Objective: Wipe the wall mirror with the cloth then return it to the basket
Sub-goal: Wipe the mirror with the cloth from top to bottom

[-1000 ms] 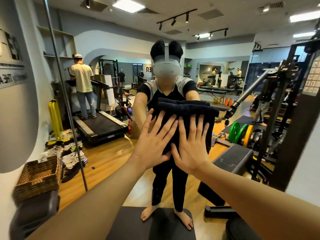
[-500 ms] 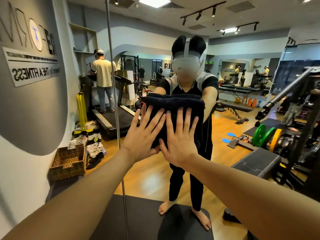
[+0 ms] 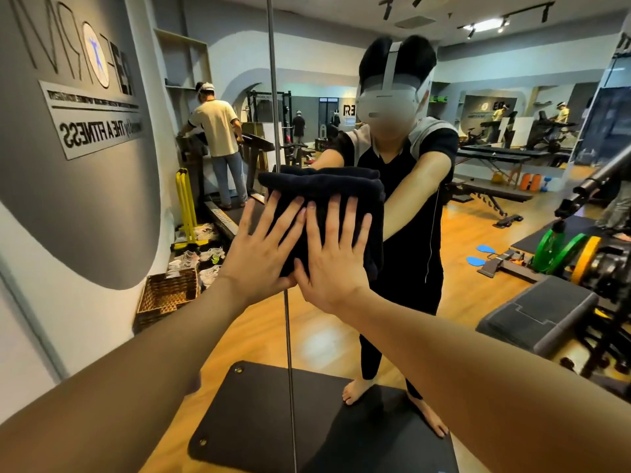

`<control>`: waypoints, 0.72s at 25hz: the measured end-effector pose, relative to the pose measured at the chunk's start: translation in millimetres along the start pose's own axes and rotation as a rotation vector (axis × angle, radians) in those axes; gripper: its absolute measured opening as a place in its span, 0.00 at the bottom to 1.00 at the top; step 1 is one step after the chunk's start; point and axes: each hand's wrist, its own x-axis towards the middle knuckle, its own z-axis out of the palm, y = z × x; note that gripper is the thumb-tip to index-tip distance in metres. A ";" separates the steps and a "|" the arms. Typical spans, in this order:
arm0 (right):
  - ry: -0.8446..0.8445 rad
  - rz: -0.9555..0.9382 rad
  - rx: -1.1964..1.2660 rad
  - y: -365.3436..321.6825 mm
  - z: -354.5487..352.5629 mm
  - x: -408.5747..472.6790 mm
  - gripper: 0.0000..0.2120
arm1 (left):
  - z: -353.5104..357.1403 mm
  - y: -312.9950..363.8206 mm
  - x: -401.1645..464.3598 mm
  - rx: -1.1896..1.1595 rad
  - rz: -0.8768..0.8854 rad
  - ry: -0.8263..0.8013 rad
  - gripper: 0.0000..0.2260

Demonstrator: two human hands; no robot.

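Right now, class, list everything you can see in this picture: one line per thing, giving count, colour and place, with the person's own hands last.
wall mirror: one, fills the view, vertical seam left of centre
cloth: one, dark navy, folded, pressed flat on the mirror at centre
basket: one, brown wicker, reflected low left by the wall
floor mat: one, black, reflected at the bottom under bare feet
shoes: several pairs, mostly white, reflected behind the basket
weight plates: green and yellow, reflected at right
treadmill: one, black, reflected left of centre, a person standing on it
left hand: fingers straight, pressing the cloth
right hand: fingers straight, pressing the cloth
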 end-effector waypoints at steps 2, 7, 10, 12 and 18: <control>-0.002 0.001 0.001 -7.4 7.0 -3.4 0.42 | 6.6 -2.0 -7.2 -0.064 -0.010 0.004 0.46; 0.004 -0.008 -0.007 -15.5 26.0 -22.8 0.41 | 24.1 6.3 -28.1 -0.153 -0.022 0.006 0.44; -0.008 -0.049 -0.038 -15.6 35.7 -32.9 0.41 | 33.8 12.3 -39.0 -0.177 -0.038 0.003 0.42; 0.000 -0.127 -0.080 -6.1 38.4 -38.2 0.40 | 37.4 16.3 -45.1 -0.179 -0.035 -0.005 0.41; 0.083 -0.358 -0.188 34.5 38.1 -37.9 0.38 | 40.2 27.3 -54.4 -0.182 -0.014 -0.035 0.40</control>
